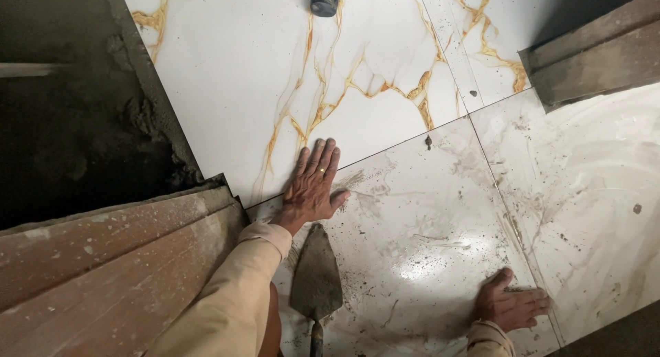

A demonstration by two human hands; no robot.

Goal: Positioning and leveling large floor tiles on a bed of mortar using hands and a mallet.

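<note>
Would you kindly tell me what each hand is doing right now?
Left hand: open, flat across the tile joint.
Right hand: open, pressed flat on the mortar-smeared tile.

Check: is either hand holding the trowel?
No, the trowel lies on the tile between the flat left hand and right hand.

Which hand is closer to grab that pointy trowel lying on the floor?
Probably the left hand. It lies flat across the tile joint, just above the blade of the grey pointed metal trowel. The right hand presses the mortar-smeared white tile farther away.
</note>
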